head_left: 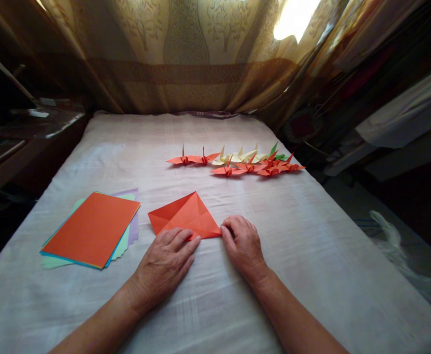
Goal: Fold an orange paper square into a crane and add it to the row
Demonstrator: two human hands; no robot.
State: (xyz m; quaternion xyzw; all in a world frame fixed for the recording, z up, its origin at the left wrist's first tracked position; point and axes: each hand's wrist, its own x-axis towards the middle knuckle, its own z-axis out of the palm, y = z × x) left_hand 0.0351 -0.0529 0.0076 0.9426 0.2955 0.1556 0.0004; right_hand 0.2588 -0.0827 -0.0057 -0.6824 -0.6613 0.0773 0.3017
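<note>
A creased sheet of orange-red origami paper (191, 216) lies in front of me, partly folded, with its left part standing a little off the cloth. My left hand (169, 260) rests flat on the paper's near edge, fingers stretched out and covering part of it. At the sheet's right corner, my right hand (243, 243) pinches the tip between thumb and fingers. To the left is a fanned stack of coloured paper (93, 228), orange on top, with blue, green and purple edges showing beneath.
Beyond the sheet stands a row of folded paper cranes: several orange ones (228, 170), pale yellow ones (241, 156) and a green one (278, 156). A white cloth (134, 147) covers the surface. A patterned curtain (186, 73) hangs behind it.
</note>
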